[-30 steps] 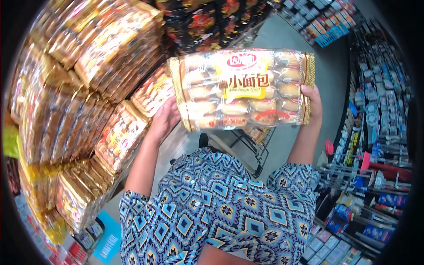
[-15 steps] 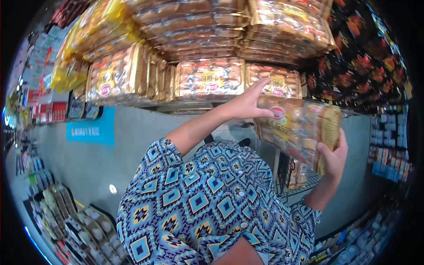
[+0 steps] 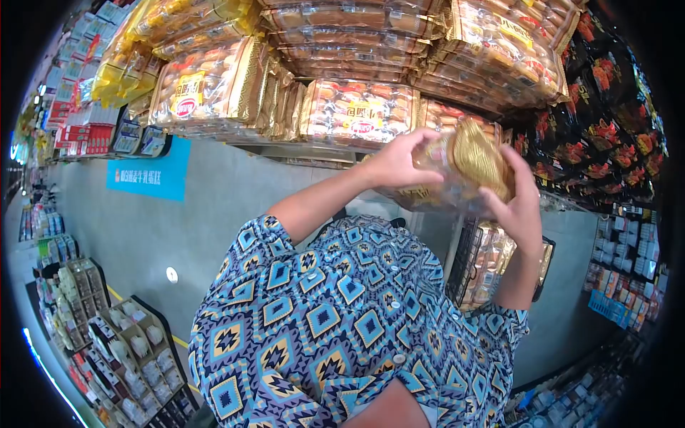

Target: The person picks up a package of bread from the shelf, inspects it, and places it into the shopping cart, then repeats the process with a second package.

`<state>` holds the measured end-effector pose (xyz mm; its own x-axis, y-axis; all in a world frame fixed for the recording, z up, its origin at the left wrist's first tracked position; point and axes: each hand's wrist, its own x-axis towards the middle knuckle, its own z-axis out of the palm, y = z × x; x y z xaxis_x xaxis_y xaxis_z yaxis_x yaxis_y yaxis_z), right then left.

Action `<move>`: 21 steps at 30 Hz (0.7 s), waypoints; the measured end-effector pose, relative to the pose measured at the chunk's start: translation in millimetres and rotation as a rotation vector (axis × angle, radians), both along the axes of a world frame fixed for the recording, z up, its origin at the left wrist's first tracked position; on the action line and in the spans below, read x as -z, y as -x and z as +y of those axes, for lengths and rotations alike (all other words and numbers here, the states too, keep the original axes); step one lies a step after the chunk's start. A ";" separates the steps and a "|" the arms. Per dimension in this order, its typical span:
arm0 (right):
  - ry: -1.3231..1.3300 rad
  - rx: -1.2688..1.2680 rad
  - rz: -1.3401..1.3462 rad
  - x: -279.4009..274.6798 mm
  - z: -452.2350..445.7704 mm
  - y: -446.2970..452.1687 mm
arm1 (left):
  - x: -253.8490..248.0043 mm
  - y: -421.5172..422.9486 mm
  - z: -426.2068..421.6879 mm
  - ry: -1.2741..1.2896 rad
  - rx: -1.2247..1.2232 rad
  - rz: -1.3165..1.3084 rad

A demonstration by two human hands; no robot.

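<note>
A clear plastic pack of bread rolls point(image 3: 446, 182) with crimped gold ends is held between my two hands, one gold end tilted up toward me. My left hand point(image 3: 403, 160) grips its left side, the thumb on the near face. On the right side, my right hand point(image 3: 521, 205) closes round the gold end with thumb and fingers. Just beyond the pack, similar packs of rolls point(image 3: 357, 118) stand at the front of the shelf. Taller stacks of packs point(image 3: 499, 43) rise behind them.
Yellow bags point(image 3: 128, 75) sit at the shelf's left, black bags with red print point(image 3: 599, 121) at its right. Below my right forearm, a dark wire basket point(image 3: 464, 267) holds more packs point(image 3: 489, 264). A blue sign point(image 3: 150, 171) hangs at left; display racks point(image 3: 139, 357) stand lower left.
The pack has turned so that its gold end faces up, and it has moved left and nearer the shelf. My right hand has moved up and left; my left hand has closed onto the pack.
</note>
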<state>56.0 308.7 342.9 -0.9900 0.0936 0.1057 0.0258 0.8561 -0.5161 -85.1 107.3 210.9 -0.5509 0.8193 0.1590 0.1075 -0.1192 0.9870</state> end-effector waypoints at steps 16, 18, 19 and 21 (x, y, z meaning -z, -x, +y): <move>1.409 0.236 0.480 160.1 -34.1 -4.4 | -71.1 23.6 -26.0 -0.847 -0.193 -0.662; 1.435 0.257 0.406 170.4 -17.9 -12.3 | -49.8 22.6 -44.5 -0.806 -0.212 -0.662; 1.444 0.296 0.339 177.8 -4.4 -23.3 | -35.7 21.4 -55.5 -0.766 -0.214 -0.679; 1.461 0.310 0.290 190.6 11.5 -44.3 | -25.0 26.3 -76.0 -0.794 -0.407 -0.736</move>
<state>100.3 320.2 152.4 -0.8742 0.4790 -0.0792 -0.1455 -0.4142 -0.8985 -111.4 31.3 235.9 -0.9242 0.3734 0.0800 -0.2899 -0.8224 0.4895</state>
